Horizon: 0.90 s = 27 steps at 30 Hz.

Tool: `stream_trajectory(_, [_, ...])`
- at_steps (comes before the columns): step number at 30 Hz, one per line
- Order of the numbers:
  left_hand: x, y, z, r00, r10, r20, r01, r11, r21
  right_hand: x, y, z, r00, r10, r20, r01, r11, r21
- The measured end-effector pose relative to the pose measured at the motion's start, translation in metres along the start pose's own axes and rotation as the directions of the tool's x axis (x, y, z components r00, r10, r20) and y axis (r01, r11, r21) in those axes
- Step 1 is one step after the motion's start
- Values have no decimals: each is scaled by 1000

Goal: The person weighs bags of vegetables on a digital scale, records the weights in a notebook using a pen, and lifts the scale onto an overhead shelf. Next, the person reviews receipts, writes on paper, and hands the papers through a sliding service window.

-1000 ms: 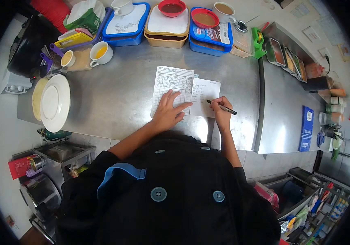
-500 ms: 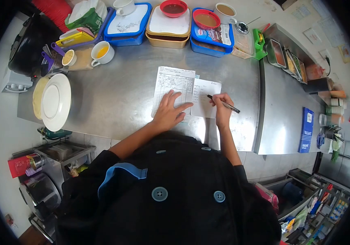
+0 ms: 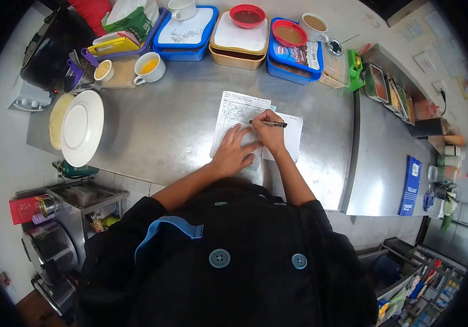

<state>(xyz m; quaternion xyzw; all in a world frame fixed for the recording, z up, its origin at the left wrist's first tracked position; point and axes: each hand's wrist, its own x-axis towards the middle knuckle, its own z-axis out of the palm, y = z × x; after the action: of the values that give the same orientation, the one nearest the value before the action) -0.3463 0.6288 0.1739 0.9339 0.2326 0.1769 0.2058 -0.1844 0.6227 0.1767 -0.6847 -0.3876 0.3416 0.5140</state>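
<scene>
A printed form with ruled rows and handwriting lies on the steel counter. My left hand rests on its lower part, fingers spread flat. In my right hand is a black pen, gripped between thumb and fingers. The pen's tip is over the form's right side, just above my left fingers; whether it touches the paper I cannot tell. A white sheet lies to the right of the form, partly covered by my right hand and wrist.
White plates stand at the counter's left. A cup of yellow liquid, lidded tubs and red bowls line the back. On the right-hand counter are a blue record book and metal food trays.
My right hand has moved left with the pen, from the white sheet to the form. My left hand stays on the form. The whole view has shifted slightly.
</scene>
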Motion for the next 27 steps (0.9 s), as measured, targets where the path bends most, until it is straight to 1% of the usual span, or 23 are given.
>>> stream_trajectory(1, [0, 0, 0, 1000, 4, -7, -4, 1000, 3, -1, -3, -1, 999, -48, -1, 48, 997, -54])
stream_trajectory(2, [0, 0, 0, 1000, 7, -7, -7, 1000, 3, -2, -7, -4, 999, -49, -3, 48, 997, -54])
stream_trajectory(3, [-1, 0, 0, 1000, 4, -7, -4, 1000, 1, -3, -10, -9, 948, -318, -30, 302, 923, -240])
stream_trajectory(4, [0, 1, -1, 1000, 0, -9, 0, 1000, -1, -3, -14, -16, 826, -564, -3, 511, 751, -419])
stream_trajectory(5, [2, 1, -1, 1000, -1, -11, 1, 1000, -2, -4, -17, -22, 825, -565, -1, 513, 750, -419])
stream_trajectory(7, [2, 3, -3, 1000, 19, -20, -18, 1000, 20, -11, -20, -36, 866, -479, -144, 401, 837, -373])
stream_trajectory(8, [2, 3, -5, 1000, 20, -18, -20, 1000, 20, -15, -18, -44, 866, -478, -146, 399, 837, -373])
stream_trajectory(10, [4, 4, -9, 1000, -6, 12, 7, 1000, -18, -24, -12, -60, 890, -359, -282, 274, 914, -301])
stream_trajectory(11, [6, 5, -11, 1000, 0, 12, 0, 1000, -19, -30, -8, -67, 887, -360, -288, 273, 913, -303])
stream_trajectory(13, [9, 5, -15, 998, -59, -7, 59, 995, -84, -44, 2, -78, 884, -268, -384, 198, 957, -210])
stream_trajectory(14, [10, 2, -17, 998, -55, -6, 54, 995, -84, -51, 7, -82, 882, -268, -389, 198, 957, -211])
stream_trajectory(16, [11, -9, -24, 978, -119, -168, 115, 993, -38, -64, 11, -85, 912, -131, -388, 89, 988, -125])
stream_trajectory(17, [10, -14, -30, 923, -289, -256, 285, 957, -55, -70, 10, -82, 912, -128, -390, 86, 989, -122])
stream_trajectory(19, [7, -23, -35, 846, -507, -163, 497, 862, -98, -76, 4, -71, 924, -96, -369, 67, 994, -89])
stream_trajectory(20, [8, -27, -38, 846, -507, -165, 498, 862, -96, -76, 7, -68, 940, -88, -331, 67, 995, -76])
stream_trajectory(21, [10, -30, -40, 819, -557, -137, 537, 828, -161, -75, 7, -63, 940, -90, -330, 69, 995, -74])
stream_trajectory(22, [12, -33, -43, 790, -604, -105, 573, 788, -225, -74, 6, -57, 944, -89, -317, 87, 996, -21])
stream_trajectory(23, [12, -40, -41, 790, -604, -109, 572, 789, -226, -73, 6, -54, 949, -90, -303, 104, 994, 32])
stream_trajectory(24, [11, -48, -37, 782, -615, -97, 556, 760, -337, -72, 19, -53, 950, -145, -277, 127, 988, -84])
stream_trajectory(25, [8, -56, -32, 776, -625, -82, 533, 721, -443, -72, 17, -52, 949, -148, -277, 129, 988, -85])
stream_trajectory(26, [5, -61, -27, 777, -624, -83, 532, 722, -444, -75, 16, -51, 950, -169, -263, 130, 979, -158])
stream_trajectory(27, [0, -66, -23, 786, -606, -122, 475, 718, -509, -77, 15, -50, 951, -187, -248, 130, 965, -229])
